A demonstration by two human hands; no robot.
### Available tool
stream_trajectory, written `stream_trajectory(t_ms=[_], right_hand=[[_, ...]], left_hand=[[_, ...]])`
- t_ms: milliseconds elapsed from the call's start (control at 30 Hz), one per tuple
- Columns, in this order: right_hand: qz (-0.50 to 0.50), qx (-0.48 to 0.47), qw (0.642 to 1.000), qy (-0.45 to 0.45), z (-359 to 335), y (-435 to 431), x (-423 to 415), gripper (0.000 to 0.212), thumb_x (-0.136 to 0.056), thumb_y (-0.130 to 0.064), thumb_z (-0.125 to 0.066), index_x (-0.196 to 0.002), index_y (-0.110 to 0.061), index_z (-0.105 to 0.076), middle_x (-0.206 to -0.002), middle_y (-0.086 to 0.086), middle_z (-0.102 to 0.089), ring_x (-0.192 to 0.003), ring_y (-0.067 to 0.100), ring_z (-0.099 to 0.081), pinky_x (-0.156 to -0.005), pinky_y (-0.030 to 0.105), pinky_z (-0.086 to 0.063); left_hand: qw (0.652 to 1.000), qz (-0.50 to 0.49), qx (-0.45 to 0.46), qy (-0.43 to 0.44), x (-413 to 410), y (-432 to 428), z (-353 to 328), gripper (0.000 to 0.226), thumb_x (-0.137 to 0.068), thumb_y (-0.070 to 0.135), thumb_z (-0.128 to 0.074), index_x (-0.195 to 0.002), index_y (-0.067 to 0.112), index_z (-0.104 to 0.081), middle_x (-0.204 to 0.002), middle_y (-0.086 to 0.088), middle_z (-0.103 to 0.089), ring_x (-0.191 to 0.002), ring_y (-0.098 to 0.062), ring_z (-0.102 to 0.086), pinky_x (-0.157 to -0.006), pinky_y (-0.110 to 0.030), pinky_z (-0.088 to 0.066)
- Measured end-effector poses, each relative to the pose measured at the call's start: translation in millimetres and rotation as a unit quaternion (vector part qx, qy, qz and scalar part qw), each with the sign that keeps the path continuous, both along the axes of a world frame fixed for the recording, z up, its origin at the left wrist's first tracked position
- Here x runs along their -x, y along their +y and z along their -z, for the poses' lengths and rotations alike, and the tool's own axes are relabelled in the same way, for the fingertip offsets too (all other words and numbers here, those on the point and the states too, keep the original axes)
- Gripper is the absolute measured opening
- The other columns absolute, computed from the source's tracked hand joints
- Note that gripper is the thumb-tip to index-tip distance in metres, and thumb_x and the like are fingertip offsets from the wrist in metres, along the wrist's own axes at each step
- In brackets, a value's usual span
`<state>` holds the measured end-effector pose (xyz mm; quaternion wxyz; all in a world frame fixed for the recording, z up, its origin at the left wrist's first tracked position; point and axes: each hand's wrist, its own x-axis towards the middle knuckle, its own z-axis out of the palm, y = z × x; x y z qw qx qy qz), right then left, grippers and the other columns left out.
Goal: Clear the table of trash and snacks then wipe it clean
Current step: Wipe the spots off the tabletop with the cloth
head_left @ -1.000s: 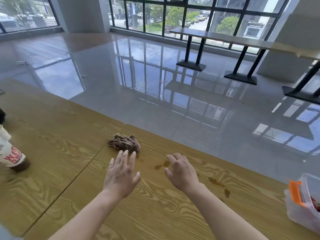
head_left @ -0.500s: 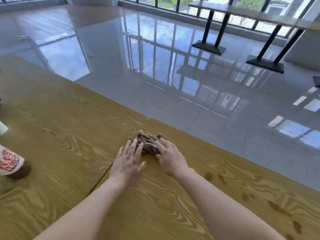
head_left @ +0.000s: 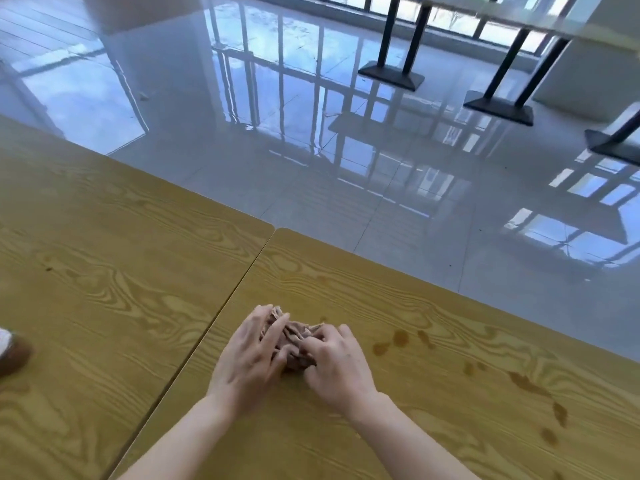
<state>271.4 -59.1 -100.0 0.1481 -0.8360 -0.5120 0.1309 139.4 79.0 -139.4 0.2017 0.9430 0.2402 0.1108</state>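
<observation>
Both forearms are reaching in from the near edge, and the two hands are meeting over a crumpled brown cloth (head_left: 289, 336) on the wooden table (head_left: 346, 441). The left hand (head_left: 251, 358) is lying over the cloth's left side, fingers curling across the top folds and pressing into them. The right hand (head_left: 334, 363) is bunching the cloth's right side, its fingers bent and pinching the fabric against the tabletop. So both hands are closing on the cloth, which is sitting squeezed between them, touching the table.

Just right of the grip, dark brown spill stains (head_left: 398, 339) are dotting the wood and trailing off toward the near right corner. Left of the grip, a seam (head_left: 221, 318) is running between this table and a second wooden table (head_left: 104, 271) pushed against it. Well to the left, at the frame's edge, a sliver of a brown-and-white object (head_left: 12, 351) is showing, too cropped to tell what it is.

Beyond the grip, a glossy tiled floor (head_left: 311, 133) is mirroring window frames, and black table bases (head_left: 391, 76) are standing far off.
</observation>
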Motion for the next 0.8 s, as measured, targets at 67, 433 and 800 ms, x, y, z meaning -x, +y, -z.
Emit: stream_trajectory(t_ms=[67,433,800], right_hand=[[0.015,0.005,1.0,0.005,1.3,-39.1,7.9,0.029,-0.07,-0.015,-0.047,-0.091,-0.024,-0.064,-0.107,0.001,-0.058,-0.087,0.025,-0.044,-0.082,0.036,-0.046],[0.218,0.064,0.974,-0.026,4.4,-255.9,-15.5,0.035,-0.059,-0.014,-0.053,-0.087,-0.034,-0.057,-0.1,-0.008,-0.051,-0.08,0.021,-0.042,-0.067,0.034,-0.044],[0.1,0.059,0.99,-0.075,36.4,-319.1,5.7,0.048,-0.102,-0.054,-0.031,-0.148,-0.039,-0.038,-0.163,-0.012,-0.016,-0.151,0.022,-0.013,-0.116,0.046,-0.016]], left_hand=[[0.999,0.041,0.003,0.032,5.3,-25.1,8.7,0.056,-0.1,0.054,-0.024,-0.148,0.027,-0.034,-0.158,-0.004,-0.027,-0.147,-0.022,-0.02,-0.117,-0.042,-0.024],[0.979,0.172,-0.06,0.092,-30.7,-192.6,6.9,0.058,-0.1,0.055,-0.031,-0.15,0.026,-0.032,-0.16,-0.004,-0.025,-0.15,-0.022,-0.007,-0.115,-0.046,-0.013],[0.976,0.155,-0.092,0.122,-43.0,-244.4,21.9,0.064,-0.094,0.054,-0.033,-0.152,0.027,-0.028,-0.161,-0.005,-0.021,-0.15,-0.022,-0.005,-0.116,-0.055,-0.014]])
